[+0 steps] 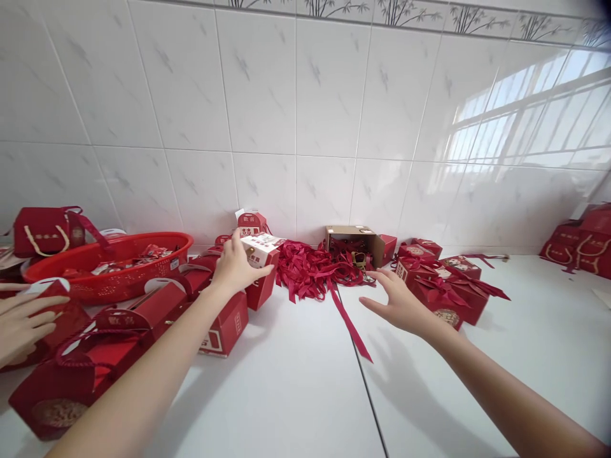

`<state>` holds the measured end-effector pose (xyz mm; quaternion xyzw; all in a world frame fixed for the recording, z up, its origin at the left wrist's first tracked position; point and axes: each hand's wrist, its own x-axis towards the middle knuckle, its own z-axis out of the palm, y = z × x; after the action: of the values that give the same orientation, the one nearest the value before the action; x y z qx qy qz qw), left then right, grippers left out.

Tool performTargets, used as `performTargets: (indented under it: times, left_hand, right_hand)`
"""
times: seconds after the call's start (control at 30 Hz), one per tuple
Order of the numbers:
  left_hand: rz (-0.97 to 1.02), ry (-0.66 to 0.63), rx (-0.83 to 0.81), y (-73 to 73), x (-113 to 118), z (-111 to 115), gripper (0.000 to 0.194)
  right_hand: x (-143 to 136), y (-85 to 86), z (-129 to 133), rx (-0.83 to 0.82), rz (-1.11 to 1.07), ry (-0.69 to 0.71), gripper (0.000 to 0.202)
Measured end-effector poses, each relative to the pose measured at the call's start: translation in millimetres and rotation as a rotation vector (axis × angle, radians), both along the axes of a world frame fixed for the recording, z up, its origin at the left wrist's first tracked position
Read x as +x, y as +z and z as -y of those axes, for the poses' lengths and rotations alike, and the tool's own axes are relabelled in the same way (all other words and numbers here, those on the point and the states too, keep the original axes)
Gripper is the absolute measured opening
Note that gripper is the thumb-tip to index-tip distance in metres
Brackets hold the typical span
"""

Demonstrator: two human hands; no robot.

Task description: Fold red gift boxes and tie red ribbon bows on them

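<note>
My left hand (233, 264) grips a red gift box (263, 289) with a pale printed face, its thumb stretched across the front. The box is tilted among other red boxes, and part of it is hidden behind my hand. My right hand (389, 299) is open over the white table, fingers apart and holding nothing. Just beyond it are a heap of dark red ribbons (303, 270) and an open cardboard box (351, 232) with more ribbon inside. One loose ribbon (351, 327) trails toward me, left of my right hand.
Another person's hand (23, 321) is at the left edge by several red handled boxes (102, 356). Behind them stands a red plastic basket (179, 245) of small wrapped packets. Ribbon-tied boxes (442, 289) sit on the right. A tiled wall (329, 102) closes off the back.
</note>
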<state>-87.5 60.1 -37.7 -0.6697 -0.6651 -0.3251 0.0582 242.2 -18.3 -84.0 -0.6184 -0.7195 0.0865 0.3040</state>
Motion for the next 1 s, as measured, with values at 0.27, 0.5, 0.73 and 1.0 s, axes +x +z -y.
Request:
performTargets:
  times: [0.27,0.5,0.73,1.0]
  left_hand:
    - [0.269,-0.361,0.175,-14.8,90.2,58.6,0.116]
    - [0.508,-0.606,-0.026,-49.8,95.6,56.8,0.106]
    - [0.875,-0.695,-0.149,-67.3,80.5,45.3,0.064]
    - [1.015,-0.828,-0.237,-73.0,78.5,55.8,0.062]
  right_hand:
    - [-73.8,18.9,7.1,0.060,-0.854,0.388,0.094]
    - [-73.8,-7.9,-15.6,0.096,-1.215,0.321,0.076]
    - [-67.3,-31.0,-15.0,0.047,-1.227,0.387,0.076]
    - [-69.8,-44.9,-9.5,0.017,-1.033,0.316,0.034]
